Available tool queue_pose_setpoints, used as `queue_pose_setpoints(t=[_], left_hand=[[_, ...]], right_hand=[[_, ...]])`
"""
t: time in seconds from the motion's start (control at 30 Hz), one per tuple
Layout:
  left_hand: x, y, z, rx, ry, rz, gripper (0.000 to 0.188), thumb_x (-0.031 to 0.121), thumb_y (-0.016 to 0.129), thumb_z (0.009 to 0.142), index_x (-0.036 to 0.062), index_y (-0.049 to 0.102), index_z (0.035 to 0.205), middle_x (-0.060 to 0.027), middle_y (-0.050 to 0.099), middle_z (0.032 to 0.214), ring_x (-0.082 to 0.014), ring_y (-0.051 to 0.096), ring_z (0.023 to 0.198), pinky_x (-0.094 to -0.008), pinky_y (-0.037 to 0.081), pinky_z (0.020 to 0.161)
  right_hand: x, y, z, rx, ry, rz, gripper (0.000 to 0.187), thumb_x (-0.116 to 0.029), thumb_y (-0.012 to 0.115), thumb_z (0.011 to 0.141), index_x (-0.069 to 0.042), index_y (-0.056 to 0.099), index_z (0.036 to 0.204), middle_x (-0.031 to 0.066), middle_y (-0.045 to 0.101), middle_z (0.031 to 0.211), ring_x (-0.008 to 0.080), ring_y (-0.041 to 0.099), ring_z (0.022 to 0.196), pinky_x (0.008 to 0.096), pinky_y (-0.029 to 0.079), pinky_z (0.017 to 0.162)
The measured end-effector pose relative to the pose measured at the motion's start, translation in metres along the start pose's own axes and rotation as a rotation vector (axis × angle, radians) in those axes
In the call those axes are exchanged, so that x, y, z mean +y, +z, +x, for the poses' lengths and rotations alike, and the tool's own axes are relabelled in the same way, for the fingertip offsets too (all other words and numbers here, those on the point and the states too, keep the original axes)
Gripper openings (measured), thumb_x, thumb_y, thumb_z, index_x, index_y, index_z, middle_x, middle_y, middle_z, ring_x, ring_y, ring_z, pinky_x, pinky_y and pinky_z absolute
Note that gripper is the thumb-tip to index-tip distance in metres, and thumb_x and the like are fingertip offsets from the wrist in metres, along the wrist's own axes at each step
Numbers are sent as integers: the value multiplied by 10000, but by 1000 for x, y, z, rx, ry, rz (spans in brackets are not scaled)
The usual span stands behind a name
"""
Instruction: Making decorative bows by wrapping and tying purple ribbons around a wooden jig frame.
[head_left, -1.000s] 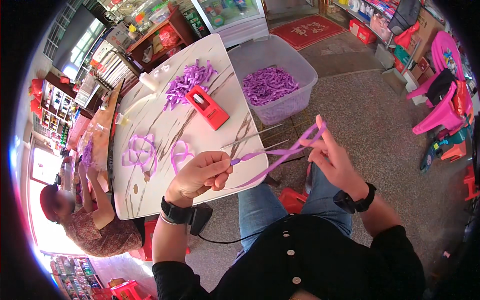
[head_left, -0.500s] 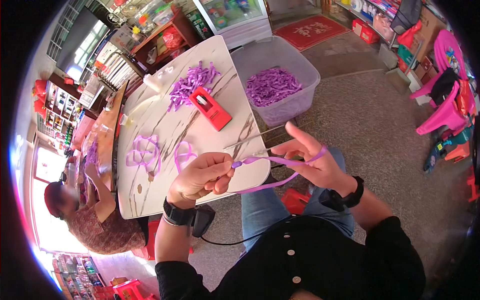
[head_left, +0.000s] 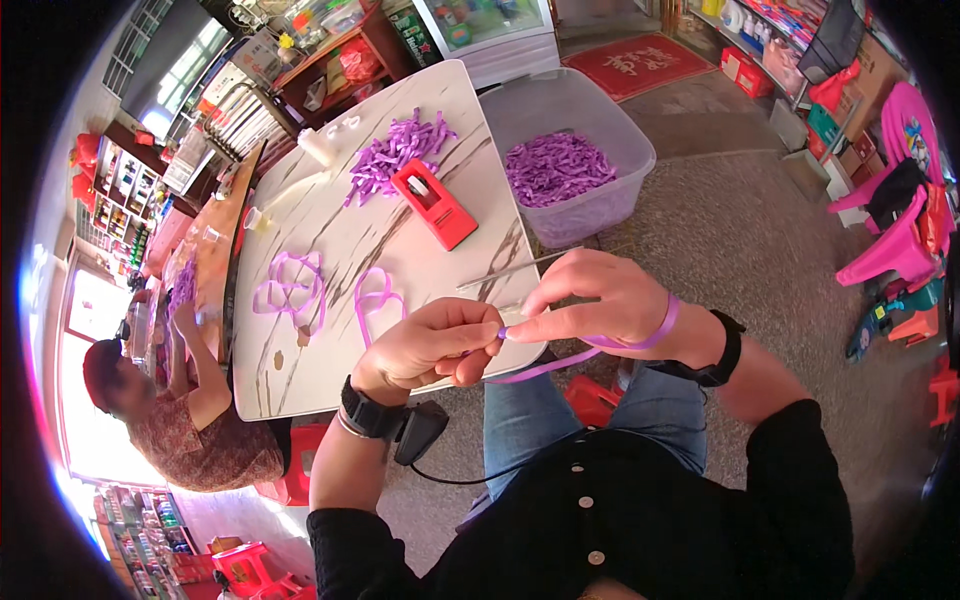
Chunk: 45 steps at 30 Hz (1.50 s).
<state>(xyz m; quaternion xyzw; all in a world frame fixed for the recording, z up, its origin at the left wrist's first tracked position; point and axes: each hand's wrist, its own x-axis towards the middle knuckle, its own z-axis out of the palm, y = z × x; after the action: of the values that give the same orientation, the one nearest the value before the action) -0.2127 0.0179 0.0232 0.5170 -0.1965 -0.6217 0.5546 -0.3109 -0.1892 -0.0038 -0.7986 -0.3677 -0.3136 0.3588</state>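
My left hand (head_left: 430,345) is closed in a pinch on the small folded purple end of a ribbon. Close against it, my right hand (head_left: 600,305) has its fingertips at that same fold. The purple ribbon (head_left: 545,371) hangs in a loop below and passes around the back of my right hand. A thin metal rod (head_left: 510,274) reaches from above the table to behind my right hand; whether I hold it I cannot tell. Loose lilac ribbon lengths (head_left: 292,287) lie on the marble-patterned table (head_left: 340,375) beyond my left hand.
On the table are a red tape dispenser (head_left: 436,207), a heap of folded purple ribbon pieces (head_left: 385,165) and a white bottle (head_left: 317,147). A clear plastic bin (head_left: 625,190) of purple pieces stands right of it. Another person (head_left: 190,430) sits at the left.
My right hand has moved left and its fingers have closed in on the ribbon at my left fingertips. The ribbon loop between the hands is shorter. The whole view has shifted slightly.
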Motion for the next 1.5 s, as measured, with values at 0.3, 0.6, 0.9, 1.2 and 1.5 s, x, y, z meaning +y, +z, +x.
queue_pose_setpoints(t=[0.3, 0.6, 0.9, 1.2, 1.5], left_hand=[[-3, 7, 2, 37, 9, 8, 206, 184, 508, 858, 14, 504, 742, 3, 426, 485, -28, 323, 365, -170, 246, 390], [-6, 8, 3, 26, 70, 59, 204, 192, 493, 872, 16, 513, 769, 2, 453, 506, -24, 326, 375, -162, 242, 390], [-14, 19, 8, 417, 788, 1337, 87, 87, 531, 837, 4, 522, 811, -18, 511, 583, -81, 478, 474, -223, 376, 438], [-7, 29, -2, 296, 478, 727, 90, 94, 507, 854, 10, 520, 824, -3, 515, 573, -59, 460, 453, -200, 340, 412], [-7, 16, 0, -19, 68, 100, 219, 230, 470, 893, 42, 525, 797, 24, 473, 532, -22, 363, 436, -164, 237, 403]], right_hand=[[2, -3, 10, -31, -148, -129, 171, -120, 638, 658, -147, 649, 827, -22, 571, 800, 151, 553, 697, 264, 452, 591], [-3, -2, 9, -10, -118, -268, 161, -133, 696, 624, -75, 610, 747, 6, 568, 703, 157, 555, 607, 261, 443, 503], [-17, -3, 13, -20, 678, 94, 77, -65, 634, 730, -33, 564, 730, 20, 549, 642, 81, 506, 553, 236, 396, 485], [-18, -8, 3, -10, 624, 436, 273, -79, 660, 720, -43, 556, 971, 35, 545, 761, 76, 501, 674, 209, 401, 570], [-5, -11, 5, 11, -77, -112, 264, -92, 711, 626, -83, 625, 876, 5, 562, 760, 156, 530, 633, 248, 426, 535]])
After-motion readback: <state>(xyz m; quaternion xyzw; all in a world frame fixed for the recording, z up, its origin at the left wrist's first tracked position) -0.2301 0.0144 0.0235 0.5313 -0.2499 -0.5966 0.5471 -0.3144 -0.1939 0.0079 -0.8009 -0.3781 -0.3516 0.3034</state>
